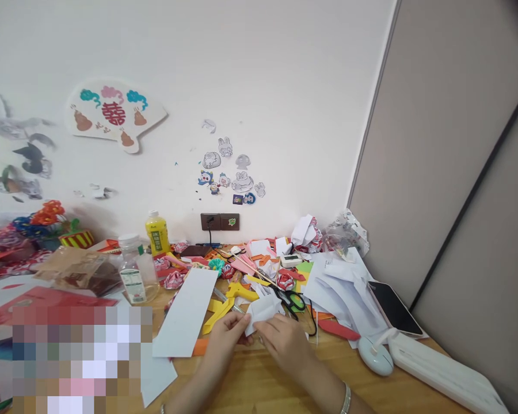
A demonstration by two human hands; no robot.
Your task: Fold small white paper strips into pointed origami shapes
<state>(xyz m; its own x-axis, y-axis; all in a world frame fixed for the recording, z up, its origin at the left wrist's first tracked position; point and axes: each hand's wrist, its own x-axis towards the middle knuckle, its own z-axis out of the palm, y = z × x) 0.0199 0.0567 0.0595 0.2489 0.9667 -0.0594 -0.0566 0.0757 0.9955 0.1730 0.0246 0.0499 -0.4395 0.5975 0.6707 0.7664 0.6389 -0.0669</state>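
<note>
Between my two hands is a small folded piece of white paper (263,309), raised a little above the wooden table (259,385). My left hand (229,333) pinches its lower left edge with thumb and finger. On the other side, the fingers of my right hand (285,339) press on its lower right part. Just behind the paper lie black-handled scissors (294,300) and a yellow glue gun (237,292). To the left of my left hand rests a long white paper strip (187,313).
Scraps of coloured paper crowd the back of the table. A clear jar (133,276) and a yellow bottle (156,233) stand at the left. White sheets (341,293), a tablet (395,307), a mouse (375,355) and a white lamp (444,371) lie at the right.
</note>
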